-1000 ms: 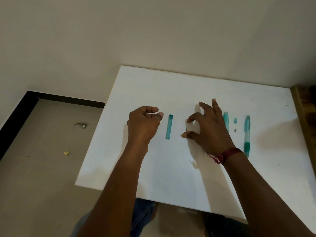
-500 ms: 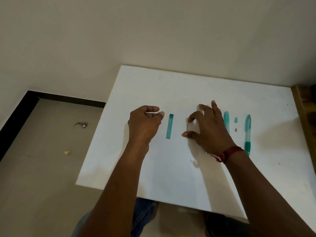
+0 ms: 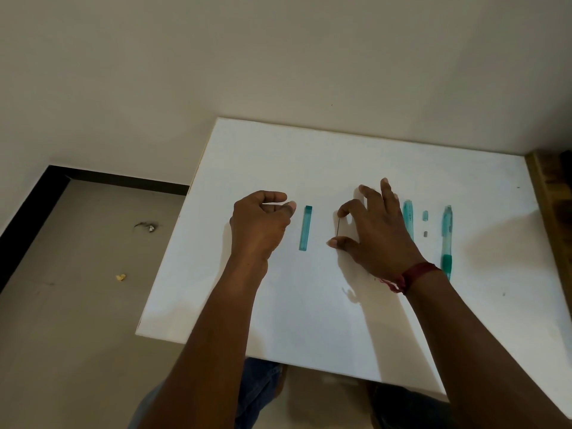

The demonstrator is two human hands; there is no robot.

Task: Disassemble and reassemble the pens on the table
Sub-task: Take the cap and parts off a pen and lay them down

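Near the middle of the white table (image 3: 309,305), a thin dark rod (image 3: 339,227) (a refill or a lead, I cannot say which) is pinched by its two ends between forefinger and thumb of the right hand (image 3: 377,236); the other fingers are spread. At 9 o'clock from it lies a flat teal case (image 3: 305,228), and further at 9 o'clock rests the left hand (image 3: 258,224), fingers curled in; if it keeps something, I cannot tell. At 3 o'clock come a teal barrel (image 3: 408,218) half hidden by the right hand, a tiny cap (image 3: 425,215), a grey bit (image 3: 425,233), then a whole teal pen (image 3: 446,239). A red thread (image 3: 414,274) circles the right wrist.
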